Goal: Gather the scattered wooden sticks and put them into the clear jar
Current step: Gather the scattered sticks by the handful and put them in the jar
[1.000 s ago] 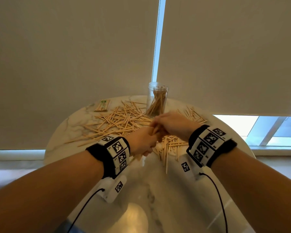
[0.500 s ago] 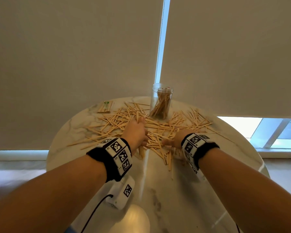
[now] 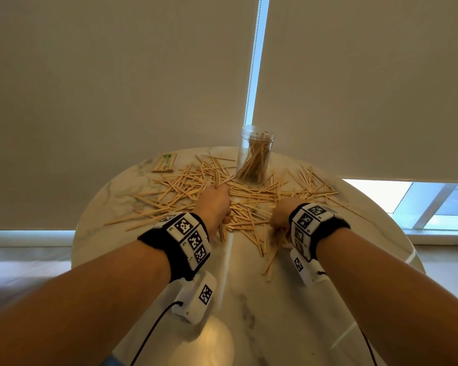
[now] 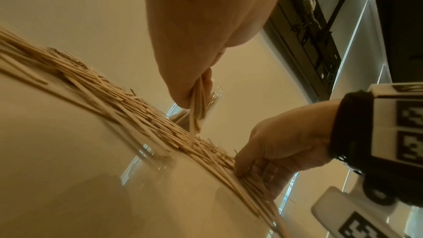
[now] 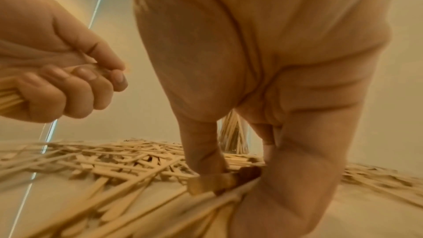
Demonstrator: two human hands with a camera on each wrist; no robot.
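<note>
Left hand (image 3: 214,204), centre of the head frame, fingers curled tight round a small bundle of sticks (image 4: 198,108); bundle hangs roughly upright, tips toward the desk (image 3: 111,207). Right hand (image 3: 280,215), lower right of centre, fingertips (image 5: 206,166) pinching a few flat-lying sticks at the near edge of the scatter.

Clear jar (image 3: 254,154): one, upright, upper centre of frame at the far desk edge, already part-filled. It stands beyond and slightly right of the left hand; the left is the nearer. Judged next move: carry the bundle to the mouth with its long axis vertical.

Loose sticks (image 3: 185,186): too many to count, crisscrossed around the jar's base. One banded packet (image 3: 165,163), upper left.
</note>
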